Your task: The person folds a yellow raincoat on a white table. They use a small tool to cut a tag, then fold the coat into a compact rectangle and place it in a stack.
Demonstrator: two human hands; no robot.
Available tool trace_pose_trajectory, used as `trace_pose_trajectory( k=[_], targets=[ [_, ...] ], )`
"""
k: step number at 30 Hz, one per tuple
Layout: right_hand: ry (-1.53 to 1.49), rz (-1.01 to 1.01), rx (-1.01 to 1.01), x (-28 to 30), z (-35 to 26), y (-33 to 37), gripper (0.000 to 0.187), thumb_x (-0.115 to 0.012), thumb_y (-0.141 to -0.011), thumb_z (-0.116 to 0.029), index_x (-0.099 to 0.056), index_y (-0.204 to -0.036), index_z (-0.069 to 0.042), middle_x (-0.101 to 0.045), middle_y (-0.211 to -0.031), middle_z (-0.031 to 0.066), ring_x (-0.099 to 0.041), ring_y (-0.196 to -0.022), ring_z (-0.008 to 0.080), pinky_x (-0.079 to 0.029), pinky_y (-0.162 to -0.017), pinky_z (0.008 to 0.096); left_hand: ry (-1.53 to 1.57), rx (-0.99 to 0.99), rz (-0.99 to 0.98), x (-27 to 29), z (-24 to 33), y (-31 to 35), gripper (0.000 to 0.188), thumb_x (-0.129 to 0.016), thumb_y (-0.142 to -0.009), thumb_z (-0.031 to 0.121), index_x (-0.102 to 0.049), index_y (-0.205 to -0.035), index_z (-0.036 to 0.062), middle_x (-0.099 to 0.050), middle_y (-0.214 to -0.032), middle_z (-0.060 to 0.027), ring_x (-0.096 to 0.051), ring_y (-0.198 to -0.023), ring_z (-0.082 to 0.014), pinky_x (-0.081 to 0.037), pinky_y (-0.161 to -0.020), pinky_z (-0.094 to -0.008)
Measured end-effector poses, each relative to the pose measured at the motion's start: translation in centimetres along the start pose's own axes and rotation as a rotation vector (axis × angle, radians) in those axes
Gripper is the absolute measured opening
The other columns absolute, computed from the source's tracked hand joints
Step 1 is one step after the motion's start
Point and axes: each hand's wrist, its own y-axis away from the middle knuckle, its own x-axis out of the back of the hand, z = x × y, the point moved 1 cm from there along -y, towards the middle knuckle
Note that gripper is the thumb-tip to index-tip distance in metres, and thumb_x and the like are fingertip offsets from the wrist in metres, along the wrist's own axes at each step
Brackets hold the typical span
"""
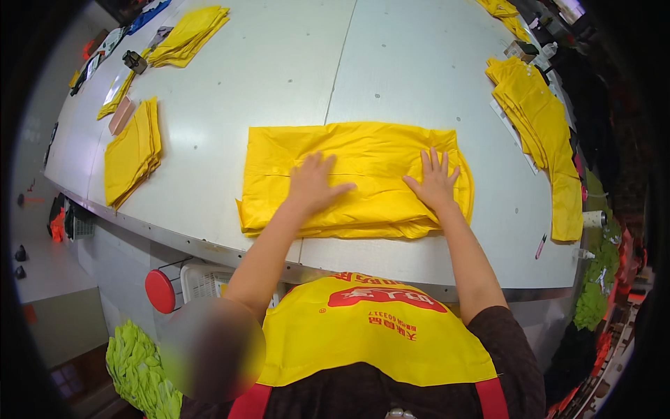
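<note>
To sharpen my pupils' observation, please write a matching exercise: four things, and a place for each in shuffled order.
1. Left hand
2. Right hand
3. Pen
4. Pink box

A. Table's right side
B. Right part of the yellow cloth
C. Next to a yellow stack
D. Left part of the yellow cloth

Pairs: 1-D, 2-B, 3-A, 4-C
</note>
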Motion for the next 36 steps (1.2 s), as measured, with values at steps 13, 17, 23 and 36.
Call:
trace_pose_trajectory(
  k=[13,17,23,36],
  targets=[
    [-1.174,0.249,0.09,-2.0,-15.4,0.9,0.061,-0.056,-0.086,-0.026,-0.032,-0.134,0.004,-0.039,-0.134,0.0239,-0.039,-0.125,0.0327,-0.031,-0.103,0.0335,1.119,0.666,-0.268,5.3,-17.0,5.2,0.041,-0.062,-0.079,0.022,-0.053,-0.112,-0.0009,-0.061,-0.091,-0.0062,-0.059,-0.075,-0.0151,-0.048,-0.065,-0.0262],
    [-1.565,0.015,-0.031,-3.0,-14.5,0.2,0.055,-0.052,-0.09,-0.02,-0.031,-0.137,0.001,-0.042,-0.134,0.0173,-0.042,-0.122,0.0208,-0.035,-0.098,0.0281,1.482,0.401,-0.159,8.8,-13.9,4.0,0.036,-0.058,-0.08,0.013,-0.053,-0.112,-0.0029,-0.062,-0.097,-0.0083,-0.06,-0.077,-0.0157,-0.049,-0.068,-0.0242],
    [-2.343,-0.114,-0.091,-6.0,-15.5,0.9,0.048,-0.046,-0.094,-0.028,-0.039,-0.133,-0.002,-0.048,-0.13,0.0099,-0.048,-0.114,0.016,-0.04,-0.092,0.0277,1.206,-0.104,-0.226,16.1,6.7,-2.4,0.011,-0.058,-0.075,0.011,-0.057,-0.078,0.0007,-0.056,-0.073,-0.0023,-0.052,-0.068,-0.0085,-0.042,-0.056,-0.0238],
    [-3.265,-0.321,-0.34,-4.5,-12.7,6.0,0.045,-0.047,-0.093,-0.031,-0.039,-0.131,-0.008,-0.051,-0.123,0.0092,-0.05,-0.111,0.0183,-0.043,-0.091,0.0332,-0.079,-0.375,-0.009,-1.1,11.5,-1.3,0.064,-0.049,-0.081,0.059,-0.042,-0.134,0.0243,-0.033,-0.142,-0.0119,-0.025,-0.133,-0.0317,-0.015,-0.096,-0.0676]
  ],
)
